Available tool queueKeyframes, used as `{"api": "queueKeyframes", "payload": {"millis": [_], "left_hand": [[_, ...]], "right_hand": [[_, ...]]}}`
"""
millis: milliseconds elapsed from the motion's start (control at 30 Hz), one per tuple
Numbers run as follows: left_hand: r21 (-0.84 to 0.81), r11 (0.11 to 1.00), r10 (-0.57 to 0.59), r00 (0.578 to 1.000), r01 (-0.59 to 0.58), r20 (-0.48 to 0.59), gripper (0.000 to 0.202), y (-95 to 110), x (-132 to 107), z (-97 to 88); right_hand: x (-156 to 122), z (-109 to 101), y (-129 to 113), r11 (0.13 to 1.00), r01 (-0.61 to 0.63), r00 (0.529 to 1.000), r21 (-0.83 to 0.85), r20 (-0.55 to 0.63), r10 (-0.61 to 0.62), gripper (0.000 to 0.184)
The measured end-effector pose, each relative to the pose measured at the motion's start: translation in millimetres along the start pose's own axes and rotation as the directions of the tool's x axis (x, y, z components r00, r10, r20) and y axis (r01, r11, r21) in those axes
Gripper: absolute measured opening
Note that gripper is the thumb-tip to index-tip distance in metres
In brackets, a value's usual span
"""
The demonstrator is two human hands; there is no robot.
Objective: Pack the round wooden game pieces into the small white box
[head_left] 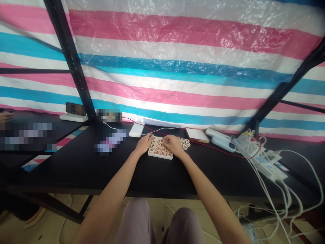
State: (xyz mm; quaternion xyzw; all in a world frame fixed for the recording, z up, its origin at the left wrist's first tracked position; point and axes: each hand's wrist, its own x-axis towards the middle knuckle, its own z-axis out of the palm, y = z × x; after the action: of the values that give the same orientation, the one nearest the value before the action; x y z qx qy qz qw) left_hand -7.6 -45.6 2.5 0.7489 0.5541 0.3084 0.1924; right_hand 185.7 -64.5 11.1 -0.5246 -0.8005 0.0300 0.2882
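Note:
A shallow white box (160, 156) on the black table holds rows of round xiangqi pieces (157, 148) with red and dark characters. My left hand (144, 143) grips the box's left side, its fingers curled at the far left corner. My right hand (173, 144) reaches over the box from the right, fingers bent and fingertips together on a piece among the upper rows. The palm and fingers partly cover the pieces on that side. Several loose xiangqi pieces (185, 143) lie on the table just beyond my right hand.
A shallow box lid (197, 135) and white power banks (220, 139) sit at the back right. Another white device (136, 129) stands behind my left hand. A red cable crosses the table behind the box. Tangled white cables (269, 169) crowd the right. Someone's hand (5, 116) shows at far left.

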Motion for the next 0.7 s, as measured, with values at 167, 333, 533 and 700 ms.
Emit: {"api": "queueKeyframes", "payload": {"millis": [167, 333, 533, 700], "left_hand": [[-0.009, 1.0, -0.023, 1.0, 0.023, 0.008, 0.037, -0.4, -2.3, 0.1], [0.077, 0.996, 0.058, 0.994, -0.051, -0.089, 0.034, 7.7, -10.4, -13.1], [0.087, 0.969, 0.246, 0.896, -0.23, -0.37, 0.032, 67.3, -67.1, -21.7], [-0.193, 0.816, 0.573, 0.806, -0.544, 0.149, 0.037, 135.6, -167.1, 32.5]], "right_hand": [[1.1, -1.8, -4.7, 1.0, 0.014, 0.999, 0.005, -0.038, -0.013, 0.015], [-25.8, -30.7, 11.7, 0.992, -0.109, 0.96, 0.061, -0.251, 0.122, 0.026], [-83.0, -60.0, 44.7, 0.95, -0.311, 0.902, 0.011, -0.311, 0.299, 0.03], [-90.1, -55.8, 43.8, 0.924, -0.333, 0.906, -0.185, -0.334, 0.26, 0.025]]}}
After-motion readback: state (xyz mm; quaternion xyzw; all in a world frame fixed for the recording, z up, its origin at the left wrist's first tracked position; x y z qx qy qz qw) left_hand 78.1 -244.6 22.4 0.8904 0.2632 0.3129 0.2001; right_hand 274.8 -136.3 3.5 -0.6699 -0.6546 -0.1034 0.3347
